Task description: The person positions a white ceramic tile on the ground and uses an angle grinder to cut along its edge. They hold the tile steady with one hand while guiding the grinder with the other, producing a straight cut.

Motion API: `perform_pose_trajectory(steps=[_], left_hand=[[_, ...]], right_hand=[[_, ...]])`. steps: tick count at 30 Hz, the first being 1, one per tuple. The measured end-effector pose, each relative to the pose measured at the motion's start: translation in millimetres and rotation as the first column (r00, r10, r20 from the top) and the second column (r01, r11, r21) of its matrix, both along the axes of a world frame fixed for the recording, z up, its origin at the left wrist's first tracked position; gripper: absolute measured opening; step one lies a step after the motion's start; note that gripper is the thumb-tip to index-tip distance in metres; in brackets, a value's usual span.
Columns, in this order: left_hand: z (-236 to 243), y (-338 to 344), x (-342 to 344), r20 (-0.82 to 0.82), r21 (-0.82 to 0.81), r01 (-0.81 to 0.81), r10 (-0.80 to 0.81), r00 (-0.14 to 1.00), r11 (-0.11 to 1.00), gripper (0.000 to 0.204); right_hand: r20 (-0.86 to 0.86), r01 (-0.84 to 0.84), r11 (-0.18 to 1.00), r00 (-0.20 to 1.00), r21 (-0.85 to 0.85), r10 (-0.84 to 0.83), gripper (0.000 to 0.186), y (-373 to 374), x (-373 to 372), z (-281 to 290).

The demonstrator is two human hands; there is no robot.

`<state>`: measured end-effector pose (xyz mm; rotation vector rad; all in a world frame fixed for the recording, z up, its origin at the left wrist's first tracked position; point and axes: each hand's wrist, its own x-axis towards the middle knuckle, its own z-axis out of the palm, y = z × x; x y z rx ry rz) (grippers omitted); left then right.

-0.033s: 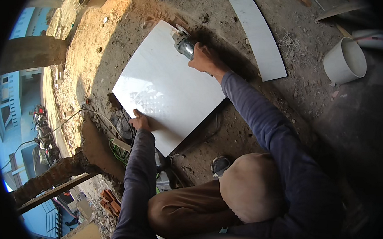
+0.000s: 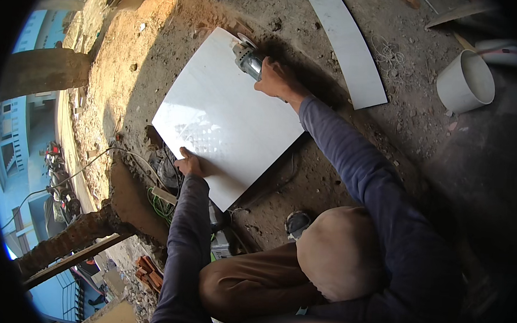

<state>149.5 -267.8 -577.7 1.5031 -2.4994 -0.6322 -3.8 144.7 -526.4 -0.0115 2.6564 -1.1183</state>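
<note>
No shift since earlier frame. Right hand (image 2: 277, 81) clamped round grinder (image 2: 250, 62), axis up-left, disc (image 2: 247, 40) at tile (image 2: 232, 112) upper-right edge; left hand (image 2: 190, 164) at lower-left edge, grip unclear.

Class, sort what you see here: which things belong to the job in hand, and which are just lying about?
Job in hand:
- grinder, held in the right hand
- large white tile, with the left hand at its edge

Lying about, it seems:
- long white strip on the ground
- white bucket
- tangled string
</note>
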Motion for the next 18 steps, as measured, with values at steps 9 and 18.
perform_pose_trajectory(steps=[9, 18], left_hand=[[-2, -7, -1, 0.022, 0.074, -0.022, 0.021, 1.0, 0.997, 0.102], [-5, -12, -3, 0.027, 0.08, -0.032, 0.03, 0.999, 0.996, 0.103]], right_hand=[[-0.031, -0.023, 1.0, 0.999, -0.015, 0.022, 0.076, 9, 14, 1], [-0.051, -0.007, 1.0, 0.999, -0.02, 0.006, 0.076, 14, 22, -5]])
